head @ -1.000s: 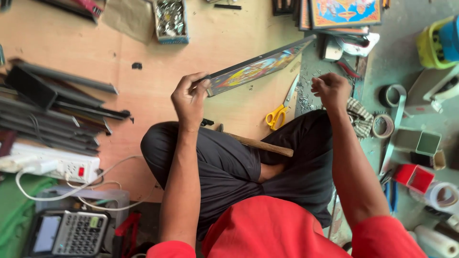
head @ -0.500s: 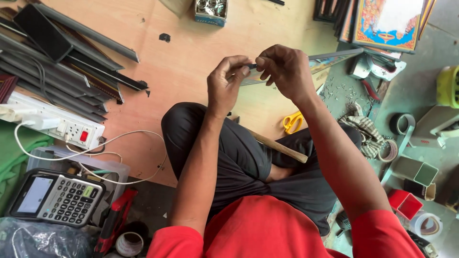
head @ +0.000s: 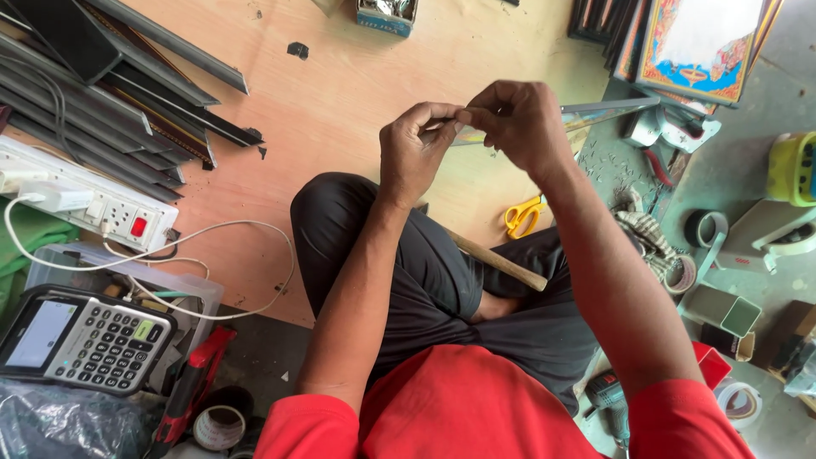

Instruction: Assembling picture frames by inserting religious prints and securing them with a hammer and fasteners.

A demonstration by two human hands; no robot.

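pinching a thin strip (head: 518, 127) between left hand (head: 416, 153) and right hand (head: 523, 127), fingers (head: 442, 115) closed on its near end, needing steady grip next.

1. The left hand (head: 416, 149) and right hand (head: 520, 123) now meet fingertip to fingertip in front of the person; a second ago they are well apart, each gripping one end of a long glossy strip.
2. The strip (head: 608, 109) no longer spans between the hands; only its far part shows now, sticking out to the right past the right hand, thin and edge-on.
3. Since half a second ago the hands' pose barely differs, pinched together at the strip's near end.
4. The view sits lower and further left, so the calculator (head: 81, 340) and white power strip (head: 81, 200) show more fully.
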